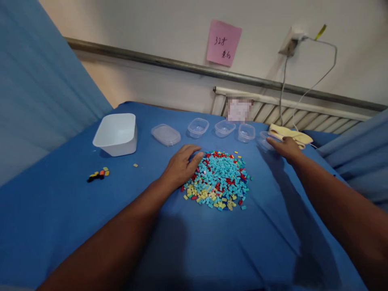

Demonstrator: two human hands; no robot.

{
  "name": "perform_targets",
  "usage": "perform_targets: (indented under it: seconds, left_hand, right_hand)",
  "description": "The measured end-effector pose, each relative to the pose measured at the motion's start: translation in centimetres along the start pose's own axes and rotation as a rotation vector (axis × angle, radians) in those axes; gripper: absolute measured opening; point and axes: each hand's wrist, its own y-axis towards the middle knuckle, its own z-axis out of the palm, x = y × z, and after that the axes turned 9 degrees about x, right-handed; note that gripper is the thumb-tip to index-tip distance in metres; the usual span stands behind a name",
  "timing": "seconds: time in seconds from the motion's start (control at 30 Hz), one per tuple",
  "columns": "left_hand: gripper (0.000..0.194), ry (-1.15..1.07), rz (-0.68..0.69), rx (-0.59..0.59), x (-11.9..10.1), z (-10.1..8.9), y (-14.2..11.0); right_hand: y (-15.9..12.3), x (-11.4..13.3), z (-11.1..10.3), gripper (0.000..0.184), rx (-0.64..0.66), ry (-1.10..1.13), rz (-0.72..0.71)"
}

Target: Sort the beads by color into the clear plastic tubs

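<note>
Resting at the left edge of a heap of small bricks [226, 176], the left hand [181, 165] lies loosely open, thumb apart from its fingers. The right hand [286, 147] is at the rightmost clear tub [263, 142], beside the yellow cloth [279, 130]; from here I can't tell whether it pinches the rim or merely touches. Such thin-looking plastic probably wants a light hold, with the left palm kept from scattering bricks. The tub looks smooth and glassy, the bricks hard and oblong, the blue sheet [45, 226] softly creased.
</note>
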Motion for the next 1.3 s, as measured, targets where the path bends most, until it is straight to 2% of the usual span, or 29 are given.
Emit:
perform_targets:
  seconds: [0.1,0.17,0.2,0.27,0.33,0.37,0.5,0.67,0.73,0.83,0.93,1.03,1.13,1.3]
  left_hand:
    - [0.041,-0.032,0.004,-0.015,0.2,-0.1,-0.2]
    - [0.038,0.0,0.034,-0.043,0.1,-0.4,-0.3]
    - [0.037,0.041,0.054,-0.057,0.1,-0.5,-0.2]
    - [0.038,0.167,0.082,-0.06,0.2,-0.7,0.6]
    - [0.045,0.336,0.072,0.006,0.3,-0.9,2.2]
    - [0.05,0.431,0.054,0.063,0.4,-1.0,3.4]
    - [0.063,0.792,-0.043,0.304,1.2,-1.6,8.5]
    - [0.057,0.879,-0.066,0.398,2.0,-1.6,12.7]
    - [0.054,0.891,-0.047,0.415,1.7,-0.9,13.5]
    - [0.053,0.915,-0.017,0.414,0.8,0.5,14.2]
    - [0.06,0.951,0.0,0.397,-0.1,1.8,14.9]
    - [0.063,0.982,-0.001,0.408,-0.6,2.9,15.9]
    - [0.047,1.003,-0.045,0.39,-0.9,3.8,17.2]
    - [0.029,0.996,-0.059,0.357,-2.1,4.7,19.0]
  right_hand:
    - [0.0,0.7,1.2,0.099,-0.066,-0.016,0.06]
    - [-0.5,1.7,1.6,0.096,-0.143,-0.029,-0.014]
    - [-0.8,2.3,1.7,0.09,-0.173,-0.034,-0.102]
    - [-1.1,4.0,2.3,0.074,-0.182,-0.054,-0.37]
    - [-0.9,5.8,3.2,0.064,-0.141,-0.095,-0.585]
    - [-0.8,6.6,3.6,0.063,-0.111,-0.134,-0.626]
    - [0.0,7.9,4.9,0.057,-0.063,-0.164,-0.612]
    - [-0.7,5.9,4.0,0.048,-0.06,-0.17,-0.65]
    - [-1.2,5.0,3.4,0.048,-0.08,-0.156,-0.657]
    - [-1.6,3.9,2.6,0.047,-0.194,-0.117,-0.659]
    - [-1.2,2.8,2.2,0.052,-0.28,-0.115,-0.616]
    - [-0.4,1.6,2.4,0.061,-0.168,-0.173,-0.517]
    - [0.4,0.7,2.9,0.065,-0.057,-0.21,-0.486]
    - [1.2,0.4,3.6,0.055,-0.075,-0.181,-0.494]
